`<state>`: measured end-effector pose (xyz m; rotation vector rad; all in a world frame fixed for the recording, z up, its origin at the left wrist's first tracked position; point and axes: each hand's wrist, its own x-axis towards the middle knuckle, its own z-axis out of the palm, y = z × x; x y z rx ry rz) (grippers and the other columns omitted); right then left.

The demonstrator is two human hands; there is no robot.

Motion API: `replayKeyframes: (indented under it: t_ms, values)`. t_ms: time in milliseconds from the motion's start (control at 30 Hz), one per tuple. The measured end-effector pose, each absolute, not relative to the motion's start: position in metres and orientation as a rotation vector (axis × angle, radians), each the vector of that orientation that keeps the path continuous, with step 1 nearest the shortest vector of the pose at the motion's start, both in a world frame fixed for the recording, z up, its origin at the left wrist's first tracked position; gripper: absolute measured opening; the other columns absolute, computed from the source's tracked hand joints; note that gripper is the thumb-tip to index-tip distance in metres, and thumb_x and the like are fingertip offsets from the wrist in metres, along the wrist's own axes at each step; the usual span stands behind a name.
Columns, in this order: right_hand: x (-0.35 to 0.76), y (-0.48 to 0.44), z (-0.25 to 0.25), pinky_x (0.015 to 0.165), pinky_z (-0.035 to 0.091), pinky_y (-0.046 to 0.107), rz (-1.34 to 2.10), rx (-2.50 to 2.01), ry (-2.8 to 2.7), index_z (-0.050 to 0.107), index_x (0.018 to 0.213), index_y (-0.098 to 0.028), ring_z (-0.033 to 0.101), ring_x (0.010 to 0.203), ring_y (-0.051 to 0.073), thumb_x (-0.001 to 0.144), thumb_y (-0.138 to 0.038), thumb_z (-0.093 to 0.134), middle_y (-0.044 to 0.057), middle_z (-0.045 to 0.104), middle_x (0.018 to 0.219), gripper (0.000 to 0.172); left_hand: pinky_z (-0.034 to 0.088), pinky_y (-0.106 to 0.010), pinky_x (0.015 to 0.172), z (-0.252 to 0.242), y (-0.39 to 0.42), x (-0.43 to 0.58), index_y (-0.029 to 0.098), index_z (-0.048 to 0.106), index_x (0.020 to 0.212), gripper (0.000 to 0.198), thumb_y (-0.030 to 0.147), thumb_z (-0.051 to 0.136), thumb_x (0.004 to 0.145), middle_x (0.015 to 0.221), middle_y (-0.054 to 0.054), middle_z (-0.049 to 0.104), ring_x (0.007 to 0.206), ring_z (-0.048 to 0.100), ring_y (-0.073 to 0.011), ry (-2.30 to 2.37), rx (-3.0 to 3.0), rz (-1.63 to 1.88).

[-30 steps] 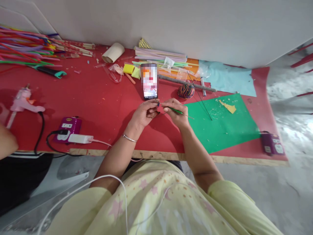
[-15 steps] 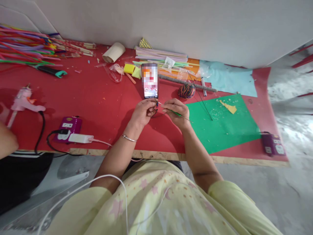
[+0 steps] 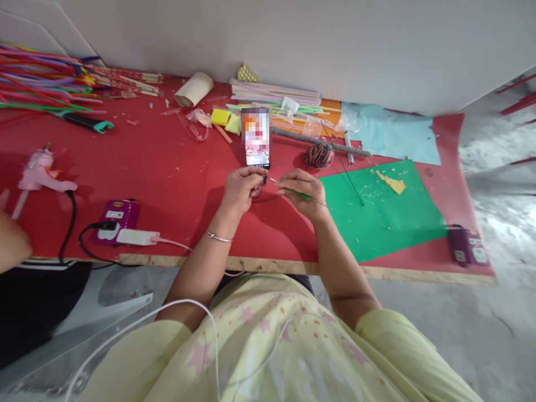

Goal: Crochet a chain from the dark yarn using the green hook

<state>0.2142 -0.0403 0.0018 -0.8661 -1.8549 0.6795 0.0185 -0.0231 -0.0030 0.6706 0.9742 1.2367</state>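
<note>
Over the red table point(image 3: 167, 173), my left hand point(image 3: 240, 190) is curled shut, pinching a small dark piece at its fingertips. My right hand point(image 3: 304, 192) is closed on a thin green wire stem point(image 3: 302, 193) that points left toward the left hand's fingers. The two hands nearly meet just below a phone point(image 3: 256, 137) lying face up with its screen lit. A multicoloured ball of yarn point(image 3: 319, 154) sits just behind my right hand.
A green sheet point(image 3: 385, 218) with yellow scraps lies to the right. A pink glue gun point(image 3: 39, 173), purple power strip point(image 3: 115, 219) and white charger sit at the left. Pipe cleaners point(image 3: 42, 78), straws, a paper roll point(image 3: 194, 89) and a light blue sheet point(image 3: 389, 137) line the back. Another person's arm point(image 3: 10, 243) shows at far left.
My left hand has shifted slightly left and turned its fingers inward; the green stem's bare tip now shows in the small gap between the hands.
</note>
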Motion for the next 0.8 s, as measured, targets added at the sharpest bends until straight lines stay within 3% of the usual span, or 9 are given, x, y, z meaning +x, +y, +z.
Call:
replayKeyframes:
  t_ms: [300,533,800]
  values:
    - [0.221,-0.038,0.008,0.078,0.057,0.033,0.861,-0.875,-1.734,0.086,0.096,-0.030,0.071,0.084,0.018,0.088,-0.042,0.080,0.005,0.077,0.090,0.016,0.028,-0.018,0.043,-0.005,-0.024,0.017,0.015,0.079,0.073,0.013,0.015,0.072,0.061,0.052,0.002,0.057,0.044,0.040,-0.0040,0.942,0.771,1.224]
    - [0.202,-0.040,-0.013,0.057,0.050,0.025,1.388,-0.956,-1.066,0.080,0.083,-0.022,0.060,0.061,0.011,0.078,-0.057,0.084,0.000,0.071,0.073,0.036,0.034,-0.019,0.046,-0.002,-0.026,0.018,0.015,0.082,0.082,0.018,0.016,0.079,0.064,0.058,0.000,0.060,0.053,0.050,-0.0069,0.803,0.717,1.134]
    - [0.190,-0.041,-0.015,0.055,0.049,0.023,1.526,-0.920,-0.919,0.074,0.082,-0.020,0.057,0.060,0.010,0.073,-0.058,0.087,-0.001,0.068,0.071,0.040,0.036,-0.020,0.047,-0.002,-0.028,0.022,0.016,0.082,0.083,0.019,0.016,0.081,0.064,0.060,0.000,0.062,0.052,0.051,-0.0068,0.828,0.702,1.120]
